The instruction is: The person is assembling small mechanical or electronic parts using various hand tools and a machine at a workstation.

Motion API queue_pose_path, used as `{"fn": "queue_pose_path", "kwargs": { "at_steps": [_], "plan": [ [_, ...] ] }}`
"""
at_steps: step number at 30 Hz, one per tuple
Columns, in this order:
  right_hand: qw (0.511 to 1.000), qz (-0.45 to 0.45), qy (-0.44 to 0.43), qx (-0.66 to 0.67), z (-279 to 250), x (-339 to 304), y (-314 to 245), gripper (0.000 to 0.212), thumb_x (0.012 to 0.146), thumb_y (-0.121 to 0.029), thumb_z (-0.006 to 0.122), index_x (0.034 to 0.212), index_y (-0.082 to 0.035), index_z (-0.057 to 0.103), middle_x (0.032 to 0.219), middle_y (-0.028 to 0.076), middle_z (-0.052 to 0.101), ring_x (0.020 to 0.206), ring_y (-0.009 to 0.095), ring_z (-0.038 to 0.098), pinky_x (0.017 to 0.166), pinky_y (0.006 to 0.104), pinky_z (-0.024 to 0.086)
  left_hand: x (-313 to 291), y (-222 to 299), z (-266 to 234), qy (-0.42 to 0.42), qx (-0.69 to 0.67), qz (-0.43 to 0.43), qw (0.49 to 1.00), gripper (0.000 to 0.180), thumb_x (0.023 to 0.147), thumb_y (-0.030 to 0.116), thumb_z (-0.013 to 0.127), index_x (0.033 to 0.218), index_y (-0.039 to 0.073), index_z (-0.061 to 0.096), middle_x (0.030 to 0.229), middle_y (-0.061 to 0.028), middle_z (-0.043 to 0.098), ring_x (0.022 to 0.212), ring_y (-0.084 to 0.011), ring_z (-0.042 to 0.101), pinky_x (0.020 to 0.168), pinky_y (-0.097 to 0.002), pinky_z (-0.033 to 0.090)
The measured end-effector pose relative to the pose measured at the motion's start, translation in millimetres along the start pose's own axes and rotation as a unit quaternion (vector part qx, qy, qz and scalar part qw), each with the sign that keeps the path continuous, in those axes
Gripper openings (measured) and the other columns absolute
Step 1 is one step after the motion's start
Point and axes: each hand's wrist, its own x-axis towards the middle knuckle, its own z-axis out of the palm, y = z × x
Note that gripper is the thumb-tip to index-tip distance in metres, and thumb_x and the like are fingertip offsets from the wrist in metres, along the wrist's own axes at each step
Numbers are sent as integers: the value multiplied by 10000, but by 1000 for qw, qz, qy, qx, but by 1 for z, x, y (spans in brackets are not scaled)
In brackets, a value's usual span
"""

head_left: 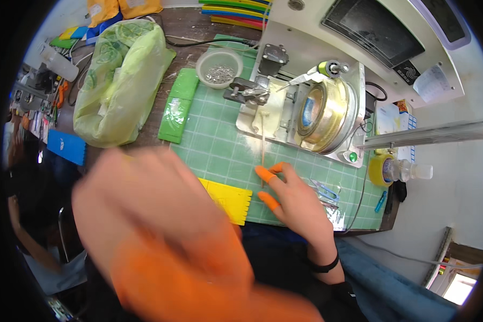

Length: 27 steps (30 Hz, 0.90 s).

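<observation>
One tub (219,55) w/ silvery bits (219,74) (sm.), R fingers (266,174) at rod (263,142)

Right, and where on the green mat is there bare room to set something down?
The main free patch on the green mat lies between the green slab, the bowl and the machine. It is crowded around the right hand, between a thin stick and small tools.

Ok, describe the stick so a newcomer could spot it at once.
Find the machine on the green mat. From its near edge, the stick runs toward the right hand. It is thin, straight and tan, unlike the broad yellow card.
</observation>
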Motion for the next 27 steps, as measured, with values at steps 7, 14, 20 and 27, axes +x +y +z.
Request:
{"fn": "queue_pose_path", "kwargs": {
  "at_steps": [7,14,20,27],
  "plan": [
    [998,-38,-3,41,11,14,8,290,943,-150,705,1176,14,650,1133,162,581,969,365,659,854,443,552,122,-93,-28,-275,102,75,953,309,1011,108,658,1311,42,689,831,4,703,541,-1,396,493,-191,288],
    [997,-44,6,68,-4,17,8,221,932,-150,730,1125,-43,722,998,134,627,861,351,662,753,416,551,155,-162,2,-346,379,288,809,247,901,93,743,1146,84,715,987,-57,694,810,-236,663,665,-352,507],
    [996,-43,3,74,-12,15,17,137,932,-181,734,933,-47,705,828,115,628,721,347,647,634,429,522,162,-186,32,-413,482,217,742,248,823,117,794,1050,88,698,1029,-86,677,970,-313,684,799,-430,563],
    [993,-76,13,87,-14,22,22,225,902,-160,772,817,-11,627,777,125,612,673,340,618,595,413,493,167,-196,36,-409,518,167,732,256,777,105,827,1004,80,710,993,-86,691,943,-308,695,800,-423,567]
  ]
}}
